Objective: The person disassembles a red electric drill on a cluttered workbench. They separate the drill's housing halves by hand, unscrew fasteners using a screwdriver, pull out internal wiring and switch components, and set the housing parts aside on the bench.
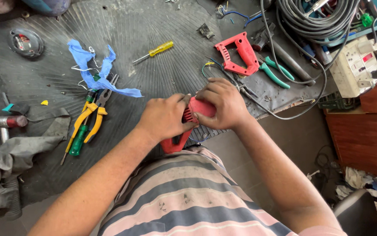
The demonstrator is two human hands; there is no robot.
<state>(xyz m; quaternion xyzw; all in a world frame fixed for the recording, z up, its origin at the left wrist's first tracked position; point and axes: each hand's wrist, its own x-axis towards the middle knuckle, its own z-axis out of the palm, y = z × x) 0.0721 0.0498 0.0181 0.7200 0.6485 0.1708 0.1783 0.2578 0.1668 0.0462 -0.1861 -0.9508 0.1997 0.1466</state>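
Head view. Striped shirt [184, 201] fills the foreground. Two hands, left hand [164, 117] and right hand [222, 104], close together around one red tool housing [193, 120]; its long axis slants from lower left, near the body, up toward the right hand. One second red housing half [239, 54] lies beyond the right hand. Left of the left hand: one pair of yellow-handled pliers [90, 118], one green-handled screwdriver [78, 140]. One yellow-handled screwdriver [157, 50] lies beyond both hands.
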